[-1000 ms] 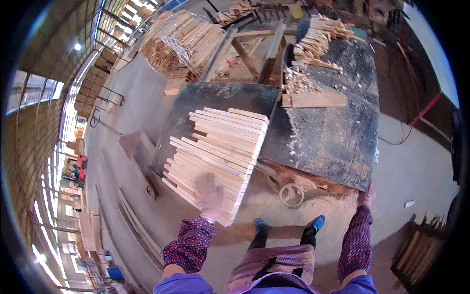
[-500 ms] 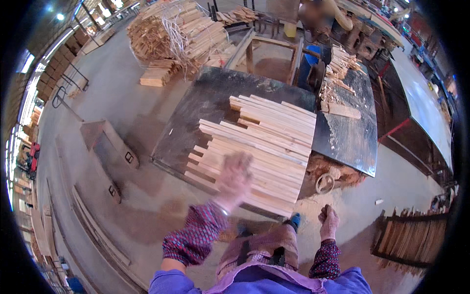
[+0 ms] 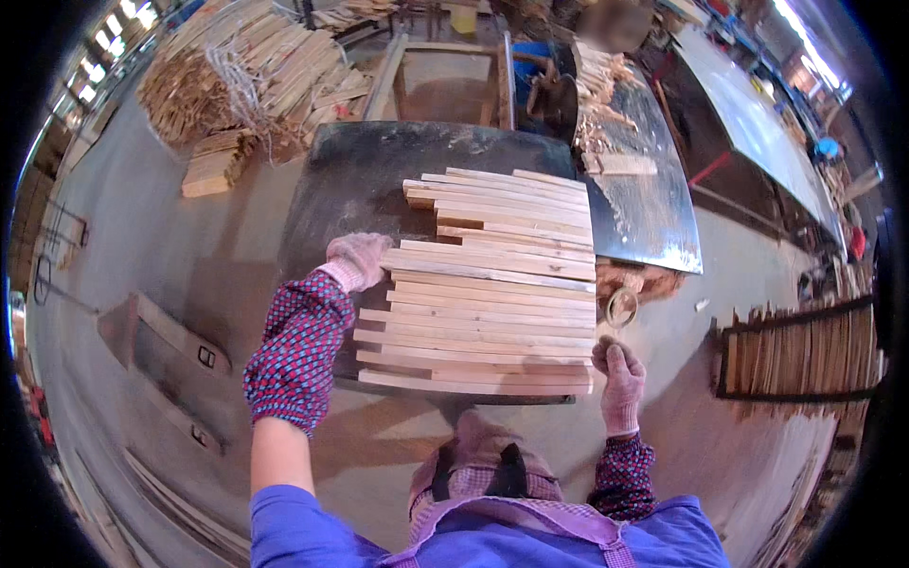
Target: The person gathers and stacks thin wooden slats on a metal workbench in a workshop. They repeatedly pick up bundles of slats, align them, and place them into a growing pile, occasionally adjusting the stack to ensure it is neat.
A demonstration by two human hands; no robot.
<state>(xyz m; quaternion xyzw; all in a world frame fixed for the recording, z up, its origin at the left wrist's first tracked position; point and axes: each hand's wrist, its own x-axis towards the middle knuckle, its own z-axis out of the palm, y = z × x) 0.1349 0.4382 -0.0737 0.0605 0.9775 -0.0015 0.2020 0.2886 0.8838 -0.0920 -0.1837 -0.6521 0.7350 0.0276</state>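
Observation:
Pale wooden strips (image 3: 492,303) lie side by side on a dark tabletop (image 3: 331,189). Their right ends are nearly even, while the left ends are staggered. My left hand (image 3: 358,260), in a pinkish knit glove, is at the left end of a strip about midway along the row, its fingers closed against that end. Just off the right ends, low beside the nearest strips, is my right hand (image 3: 621,374), gloved alike. Its fingers are curled in and nothing shows in them.
A second dark table (image 3: 653,213) with wood scraps and sawdust adjoins on the right, a handwheel (image 3: 622,308) below it. Bundled wood (image 3: 275,76) stands at the far left, pallet-truck forks (image 3: 170,331) nearer. A rack of strips (image 3: 800,355) is at right.
My left hand has moved from above the near strips to the left end of a strip. My right hand has come up close to the strips' right ends. The view has turned.

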